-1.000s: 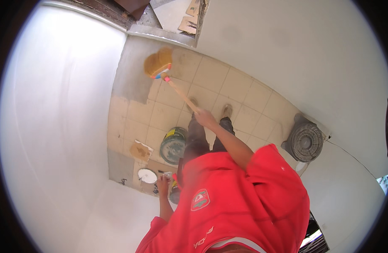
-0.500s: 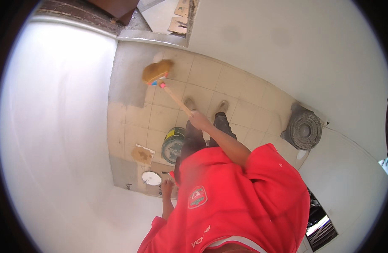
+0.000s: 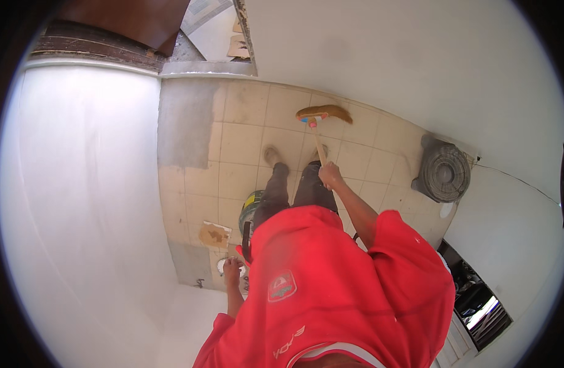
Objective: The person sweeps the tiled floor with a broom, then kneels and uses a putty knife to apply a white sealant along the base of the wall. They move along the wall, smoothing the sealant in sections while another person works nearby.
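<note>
A soft-bristled broom point(image 3: 319, 146) with a pale wooden handle is in my right hand point(image 3: 331, 175), whose fingers wrap round the handle near its end. The brown bristles spread over the tiles by the far wall, bent to the right. My left hand point(image 3: 233, 270) hangs by my side, holding nothing that I can see, its fingers loosely apart. Below it on the floor is a round white lid or dish point(image 3: 222, 265), partly hidden by the hand. Close to my left leg stands a green bucket point(image 3: 247, 211), partly covered by my leg and shirt.
Beige tiles point(image 3: 242, 141) cover the floor, with a grey patch point(image 3: 187, 132) at the far left. A dark coiled roll point(image 3: 444, 175) lies against the wall on the right. A stained piece of board point(image 3: 215, 235) lies near the bucket. White walls stand close on the left and ahead, with a doorway point(image 3: 211, 37) at the far left.
My right hand has swung the broom from the far left across to the right. My left hand has shifted slightly left, over the white round thing. My view has also shifted.
</note>
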`<state>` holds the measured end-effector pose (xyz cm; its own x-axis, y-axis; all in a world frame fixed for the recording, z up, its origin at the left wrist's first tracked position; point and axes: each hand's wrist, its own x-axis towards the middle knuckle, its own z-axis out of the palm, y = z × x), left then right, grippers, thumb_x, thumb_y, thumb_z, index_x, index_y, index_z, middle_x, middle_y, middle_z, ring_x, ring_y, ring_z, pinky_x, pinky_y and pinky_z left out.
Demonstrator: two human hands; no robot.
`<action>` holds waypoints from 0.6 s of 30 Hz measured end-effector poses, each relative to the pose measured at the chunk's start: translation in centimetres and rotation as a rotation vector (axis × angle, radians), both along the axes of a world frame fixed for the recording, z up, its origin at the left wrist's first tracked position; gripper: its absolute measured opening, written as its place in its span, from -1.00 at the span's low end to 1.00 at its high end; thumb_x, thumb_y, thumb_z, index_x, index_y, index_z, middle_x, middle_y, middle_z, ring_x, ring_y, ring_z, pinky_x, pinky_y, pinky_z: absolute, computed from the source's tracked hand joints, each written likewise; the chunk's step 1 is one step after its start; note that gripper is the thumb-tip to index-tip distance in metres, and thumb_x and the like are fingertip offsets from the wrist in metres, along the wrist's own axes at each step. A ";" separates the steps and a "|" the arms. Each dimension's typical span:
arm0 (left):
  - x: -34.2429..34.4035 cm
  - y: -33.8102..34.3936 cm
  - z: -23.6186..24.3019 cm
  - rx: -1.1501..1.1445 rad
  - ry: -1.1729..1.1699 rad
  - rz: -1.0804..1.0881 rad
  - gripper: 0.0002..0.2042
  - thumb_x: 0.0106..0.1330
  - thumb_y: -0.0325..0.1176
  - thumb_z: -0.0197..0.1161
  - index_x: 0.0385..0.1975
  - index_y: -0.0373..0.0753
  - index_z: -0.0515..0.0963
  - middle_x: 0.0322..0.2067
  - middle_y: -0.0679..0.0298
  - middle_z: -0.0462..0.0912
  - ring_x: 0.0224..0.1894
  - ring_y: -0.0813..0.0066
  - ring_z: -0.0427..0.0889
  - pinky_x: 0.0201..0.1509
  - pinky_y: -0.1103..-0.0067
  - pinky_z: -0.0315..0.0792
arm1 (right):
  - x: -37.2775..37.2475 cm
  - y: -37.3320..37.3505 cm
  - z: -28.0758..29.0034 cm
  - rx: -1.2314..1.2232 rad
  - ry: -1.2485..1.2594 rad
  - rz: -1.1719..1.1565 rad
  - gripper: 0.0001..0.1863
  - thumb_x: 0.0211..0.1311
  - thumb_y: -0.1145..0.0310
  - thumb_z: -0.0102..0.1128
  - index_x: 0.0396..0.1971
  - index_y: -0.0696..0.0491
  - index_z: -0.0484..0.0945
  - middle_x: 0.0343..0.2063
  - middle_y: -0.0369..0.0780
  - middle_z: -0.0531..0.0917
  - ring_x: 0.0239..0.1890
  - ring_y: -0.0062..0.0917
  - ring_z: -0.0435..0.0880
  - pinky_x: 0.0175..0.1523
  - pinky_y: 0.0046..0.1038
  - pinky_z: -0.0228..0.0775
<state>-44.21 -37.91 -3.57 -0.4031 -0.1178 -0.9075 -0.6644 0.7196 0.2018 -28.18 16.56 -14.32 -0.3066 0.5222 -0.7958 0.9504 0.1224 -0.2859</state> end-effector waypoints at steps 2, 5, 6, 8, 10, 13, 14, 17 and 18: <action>0.2 1.3 0.4 0.015 -0.001 -0.083 -0.77 0.44 -0.25 0.10 -0.18 -0.31 0.54 -0.42 0.28 0.66 -0.44 0.55 0.65 -0.49 0.62 0.46 | -0.3 -0.7 5.7 -0.024 0.048 0.096 -0.70 0.34 0.32 -0.02 -0.29 0.28 0.56 -0.59 0.02 0.61 -0.58 -0.17 0.67 -0.44 -0.10 0.54; -0.7 5.8 1.9 0.014 0.030 -0.309 -0.76 0.43 -0.26 0.10 -0.23 -0.33 0.55 -0.45 0.29 0.63 -0.47 0.55 0.60 -0.48 0.60 0.48 | -3.7 -2.2 10.9 -0.051 0.113 -0.093 -0.66 0.32 0.25 -0.02 -0.24 0.24 0.57 -0.48 0.06 0.66 -0.38 -0.03 0.69 -0.18 -0.07 0.56; -1.5 6.6 1.6 0.017 0.055 -0.353 -0.75 0.43 -0.25 0.09 -0.23 -0.34 0.56 -0.45 0.29 0.62 -0.48 0.55 0.60 -0.47 0.59 0.48 | -3.0 -3.4 6.3 0.067 0.207 0.051 -0.66 0.31 0.23 0.00 -0.22 0.23 0.58 -0.43 0.08 0.68 -0.28 0.03 0.69 -0.08 -0.07 0.55; -2.1 7.1 1.8 0.005 0.102 -0.424 -0.73 0.43 -0.24 0.08 -0.23 -0.35 0.56 -0.45 0.28 0.61 -0.49 0.53 0.58 -0.45 0.57 0.50 | -6.7 -3.8 3.1 -0.056 0.320 0.107 -0.65 0.27 0.24 0.03 -0.22 0.24 0.58 -0.35 0.10 0.68 -0.20 0.09 0.65 -0.06 -0.03 0.54; -3.0 7.6 1.8 0.010 0.087 -0.355 -0.71 0.44 -0.22 0.07 -0.20 -0.37 0.56 -0.42 0.26 0.63 -0.44 0.49 0.63 -0.42 0.55 0.52 | -9.9 -3.0 -1.0 -0.081 0.345 0.120 -0.68 0.24 0.24 0.06 -0.30 0.18 0.68 -0.30 0.14 0.69 -0.16 0.03 0.70 -0.04 -0.05 0.54; -3.5 7.1 4.2 -0.033 0.115 -0.297 -0.71 0.46 -0.23 0.07 -0.14 -0.36 0.57 -0.38 0.23 0.68 -0.38 0.51 0.69 -0.44 0.58 0.49 | -12.8 -0.8 -3.6 -0.129 0.214 0.243 -0.73 0.19 0.29 0.09 -0.34 0.16 0.69 -0.36 0.05 0.72 -0.25 -0.09 0.74 -0.15 -0.11 0.58; -4.1 6.9 4.1 -0.022 0.120 -0.314 -0.72 0.46 -0.23 0.08 -0.13 -0.35 0.57 -0.38 0.23 0.68 -0.38 0.52 0.69 -0.45 0.58 0.48 | -11.1 0.0 -7.3 -0.048 0.209 0.249 -0.74 0.20 0.30 0.09 -0.37 0.15 0.68 -0.40 0.01 0.73 -0.31 -0.19 0.76 -0.23 -0.17 0.60; -4.3 4.6 4.6 -0.071 0.123 -0.337 -0.73 0.46 -0.25 0.10 -0.12 -0.36 0.57 -0.37 0.22 0.69 -0.39 0.52 0.69 -0.47 0.59 0.47 | -4.1 3.1 -12.1 0.290 0.227 0.917 -0.78 0.18 0.30 0.14 -0.45 0.07 0.72 -0.43 -0.05 0.74 -0.37 -0.29 0.77 -0.30 -0.26 0.62; -3.2 4.0 5.8 -0.128 0.110 -0.342 -0.73 0.45 -0.26 0.10 -0.12 -0.36 0.57 -0.37 0.21 0.69 -0.39 0.51 0.69 -0.47 0.60 0.46 | -0.9 3.6 -11.5 0.312 0.187 0.845 -0.85 0.08 0.34 0.23 -0.41 0.03 0.74 -0.39 -0.07 0.76 -0.42 -0.31 0.75 -0.32 -0.28 0.60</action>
